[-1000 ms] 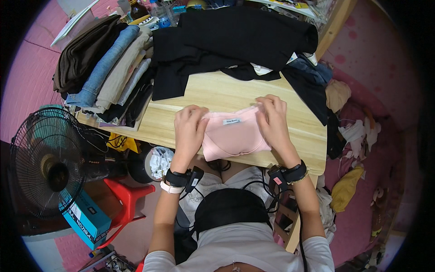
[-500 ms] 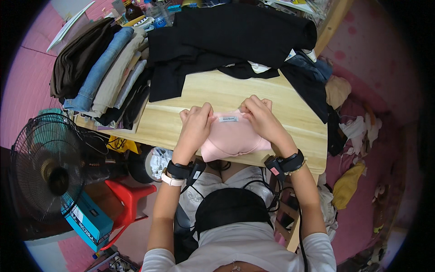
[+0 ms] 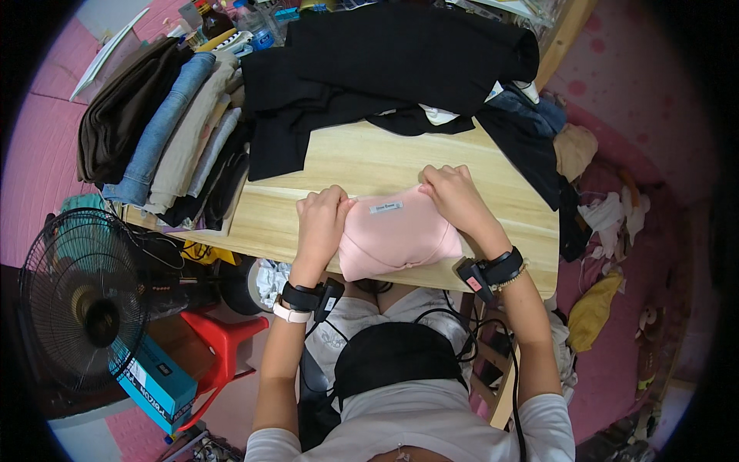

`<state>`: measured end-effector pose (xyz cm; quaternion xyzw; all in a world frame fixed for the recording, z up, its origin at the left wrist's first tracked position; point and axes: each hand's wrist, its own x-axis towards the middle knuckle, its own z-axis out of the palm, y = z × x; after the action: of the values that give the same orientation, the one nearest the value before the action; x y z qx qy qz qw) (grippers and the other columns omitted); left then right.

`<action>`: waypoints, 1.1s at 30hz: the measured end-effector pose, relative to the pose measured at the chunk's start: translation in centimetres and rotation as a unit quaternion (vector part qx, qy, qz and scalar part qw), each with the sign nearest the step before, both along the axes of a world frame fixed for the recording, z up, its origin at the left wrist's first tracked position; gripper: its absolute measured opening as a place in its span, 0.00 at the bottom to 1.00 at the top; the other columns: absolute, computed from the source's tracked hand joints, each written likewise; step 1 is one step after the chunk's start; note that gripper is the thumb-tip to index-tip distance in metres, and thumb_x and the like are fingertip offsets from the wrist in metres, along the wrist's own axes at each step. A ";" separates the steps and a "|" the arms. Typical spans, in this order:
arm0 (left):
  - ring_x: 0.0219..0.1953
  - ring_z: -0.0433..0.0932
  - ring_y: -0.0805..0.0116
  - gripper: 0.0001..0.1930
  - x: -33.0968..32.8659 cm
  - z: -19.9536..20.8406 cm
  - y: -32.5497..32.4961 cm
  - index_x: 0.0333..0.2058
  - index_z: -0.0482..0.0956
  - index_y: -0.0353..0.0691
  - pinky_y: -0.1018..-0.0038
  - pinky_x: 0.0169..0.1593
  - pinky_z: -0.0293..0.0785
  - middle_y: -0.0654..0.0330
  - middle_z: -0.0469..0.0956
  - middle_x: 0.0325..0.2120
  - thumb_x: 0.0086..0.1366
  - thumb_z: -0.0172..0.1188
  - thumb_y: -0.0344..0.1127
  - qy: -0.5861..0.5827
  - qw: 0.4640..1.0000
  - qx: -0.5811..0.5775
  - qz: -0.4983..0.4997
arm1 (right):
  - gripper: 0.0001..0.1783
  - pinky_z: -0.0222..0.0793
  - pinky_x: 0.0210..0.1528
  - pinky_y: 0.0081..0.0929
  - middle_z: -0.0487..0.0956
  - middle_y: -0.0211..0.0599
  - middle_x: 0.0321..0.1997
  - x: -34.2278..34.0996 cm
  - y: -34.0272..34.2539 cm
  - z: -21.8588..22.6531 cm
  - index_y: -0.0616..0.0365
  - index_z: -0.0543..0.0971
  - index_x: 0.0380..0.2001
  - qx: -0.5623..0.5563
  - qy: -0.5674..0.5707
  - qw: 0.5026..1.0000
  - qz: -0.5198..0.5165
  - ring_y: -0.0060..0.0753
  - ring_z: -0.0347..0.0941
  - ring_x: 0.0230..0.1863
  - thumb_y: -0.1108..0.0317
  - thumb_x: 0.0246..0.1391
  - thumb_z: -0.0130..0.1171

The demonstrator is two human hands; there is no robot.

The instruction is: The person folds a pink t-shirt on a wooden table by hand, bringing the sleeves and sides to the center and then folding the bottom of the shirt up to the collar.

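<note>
A pink folded garment (image 3: pixel 396 235) with a small pale label at its far edge lies near the front edge of the wooden table (image 3: pixel 362 158). The bundle is compact and puffy, with a crossing fold on its near side. My left hand (image 3: pixel 323 219) is closed on its far left corner, fingers curled over the cloth. At the far right corner, my right hand (image 3: pixel 456 196) grips it the same way. The fabric stretches between the two hands. What sort of garment it is cannot be told from the fold.
Folded trousers and jeans (image 3: pixel 158 123) stand stacked at the table's left. A large black garment (image 3: pixel 400 65) spreads across the back. Bottles (image 3: pixel 254 27) crowd the far left corner. Below on the left are a fan (image 3: pixel 100 319), a red stool (image 3: pixel 223 339) and a bin (image 3: pixel 265 281).
My hands have moved slightly apart, and the pink garment is drawn wider and flatter between them. Its label now tilts a little. Both hands keep their hold.
</note>
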<state>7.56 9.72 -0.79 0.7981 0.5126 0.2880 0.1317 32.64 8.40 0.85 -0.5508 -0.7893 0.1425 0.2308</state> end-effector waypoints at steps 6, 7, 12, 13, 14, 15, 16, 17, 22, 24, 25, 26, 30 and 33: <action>0.32 0.70 0.55 0.08 -0.1 0.4 0.4 0.28 0.74 0.40 0.64 0.42 0.59 0.56 0.76 0.26 0.60 0.59 0.37 0.001 0.999 -0.035 0.002 | 0.08 0.59 0.43 0.37 0.74 0.41 0.23 -0.3 0.6 -0.2 0.57 0.70 0.28 0.010 -0.027 0.999 -0.028 0.44 0.70 0.32 0.66 0.54 0.56; 0.33 0.70 0.55 0.08 -0.1 0.8 0.4 0.29 0.74 0.40 0.64 0.44 0.59 0.56 0.76 0.27 0.59 0.60 0.37 0.017 0.998 -0.053 0.000 | 0.09 0.60 0.44 0.38 0.75 0.42 0.26 -0.4 0.7 -0.1 0.58 0.70 0.28 -0.009 -0.034 0.999 -0.033 0.45 0.70 0.34 0.65 0.52 0.58; 0.39 0.71 0.56 0.07 -0.2 4.6 -2.2 0.34 0.76 0.38 0.64 0.49 0.57 0.57 0.74 0.34 0.60 0.58 0.35 -0.026 0.996 0.080 0.005 | 0.12 0.61 0.50 0.42 0.73 0.47 0.45 -0.8 -1.4 1.7 0.61 0.73 0.34 0.061 0.023 0.998 -0.018 0.50 0.68 0.48 0.66 0.50 0.60; 0.41 0.70 0.57 0.07 -0.3 5.5 -2.9 0.35 0.76 0.38 0.64 0.50 0.57 0.57 0.74 0.36 0.60 0.57 0.34 -0.051 0.996 0.072 -0.013 | 0.14 0.59 0.53 0.44 0.69 0.48 0.51 -0.8 -2.3 2.6 0.61 0.73 0.39 0.068 0.018 0.997 -0.028 0.52 0.63 0.54 0.67 0.50 0.60; 0.47 0.71 0.55 0.08 -0.4 6.4 -3.4 0.38 0.76 0.37 0.60 0.55 0.57 0.55 0.74 0.40 0.61 0.56 0.33 -0.032 0.999 0.019 0.000 | 0.18 0.58 0.57 0.45 0.65 0.49 0.58 -0.8 -3.2 3.3 0.61 0.74 0.44 0.079 0.011 0.996 -0.039 0.55 0.59 0.60 0.67 0.50 0.59; 0.47 0.71 0.55 0.08 -0.2 5.9 -4.6 0.38 0.76 0.37 0.60 0.55 0.57 0.55 0.74 0.40 0.61 0.56 0.33 -0.032 0.999 0.020 0.006 | 0.18 0.58 0.57 0.45 0.65 0.49 0.58 -1.3 -4.3 3.0 0.61 0.74 0.44 0.080 0.012 0.996 -0.033 0.55 0.59 0.60 0.67 0.50 0.59; 0.52 0.68 0.53 0.11 0.5 4.9 -6.4 0.41 0.75 0.38 0.58 0.58 0.56 0.53 0.73 0.45 0.61 0.56 0.34 -0.063 0.997 0.007 -0.036 | 0.21 0.55 0.61 0.46 0.65 0.50 0.59 -1.9 -5.7 2.7 0.60 0.73 0.47 0.063 0.020 0.998 -0.016 0.55 0.58 0.62 0.67 0.49 0.59; 0.57 0.66 0.51 0.14 1.1 4.4 -7.4 0.45 0.75 0.38 0.56 0.61 0.54 0.51 0.72 0.49 0.61 0.56 0.36 -0.095 0.992 -0.006 -0.083 | 0.23 0.52 0.64 0.47 0.65 0.51 0.60 -2.2 -6.6 2.6 0.59 0.73 0.50 0.045 0.027 0.999 -0.004 0.56 0.56 0.64 0.66 0.49 0.60; 0.64 0.57 0.47 0.29 3.3 2.0 -7.3 0.59 0.66 0.41 0.53 0.64 0.51 0.49 0.63 0.60 0.61 0.56 0.44 0.068 0.992 -0.015 -0.105 | 0.26 0.45 0.67 0.52 0.62 0.47 0.66 -3.1 -6.4 -0.3 0.50 0.72 0.56 0.017 -0.032 0.999 -0.009 0.52 0.53 0.68 0.54 0.55 0.55; 0.64 0.57 0.48 0.30 3.1 1.6 -7.3 0.60 0.65 0.42 0.53 0.64 0.51 0.49 0.62 0.61 0.61 0.56 0.46 0.080 0.992 -0.004 -0.092 | 0.27 0.45 0.67 0.53 0.62 0.46 0.66 -3.1 -6.1 -0.4 0.47 0.71 0.57 0.007 -0.035 0.999 -0.020 0.50 0.53 0.69 0.52 0.55 0.54; 0.64 0.56 0.46 0.31 2.9 1.4 -7.4 0.61 0.63 0.42 0.54 0.65 0.50 0.49 0.61 0.61 0.60 0.56 0.45 0.080 0.993 -0.009 -0.084 | 0.28 0.44 0.67 0.53 0.61 0.45 0.67 -3.1 -6.1 -0.4 0.43 0.71 0.58 -0.005 -0.037 0.999 -0.035 0.48 0.52 0.69 0.49 0.55 0.54; 0.65 0.55 0.45 0.32 2.8 1.4 -7.3 0.62 0.62 0.42 0.54 0.66 0.49 0.48 0.59 0.62 0.60 0.56 0.44 0.079 0.994 -0.010 -0.077 | 0.28 0.44 0.67 0.53 0.61 0.45 0.67 -3.0 -6.0 -0.4 0.43 0.71 0.58 0.000 -0.038 0.999 -0.035 0.48 0.52 0.69 0.49 0.55 0.54; 0.64 0.56 0.45 0.27 1.4 1.1 -6.5 0.59 0.67 0.41 0.54 0.66 0.49 0.48 0.62 0.61 0.62 0.55 0.42 0.025 0.997 -0.030 -0.070 | 0.29 0.40 0.68 0.56 0.61 0.42 0.67 -2.8 -6.0 0.2 0.41 0.70 0.59 -0.039 -0.029 0.998 -0.047 0.46 0.50 0.70 0.45 0.57 0.50; 0.64 0.57 0.45 0.21 0.8 1.9 -5.2 0.55 0.71 0.41 0.54 0.66 0.47 0.47 0.65 0.59 0.64 0.53 0.40 -0.071 0.989 -0.108 -0.065 | 0.27 0.37 0.68 0.56 0.61 0.42 0.67 -2.6 -5.6 0.2 0.45 0.69 0.59 -0.044 -0.012 0.998 -0.048 0.46 0.50 0.70 0.48 0.59 0.47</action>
<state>8.34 4.51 1.10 0.7886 0.4767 0.2779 0.2715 30.06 2.77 1.01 -0.5989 -0.7579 0.1592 0.2037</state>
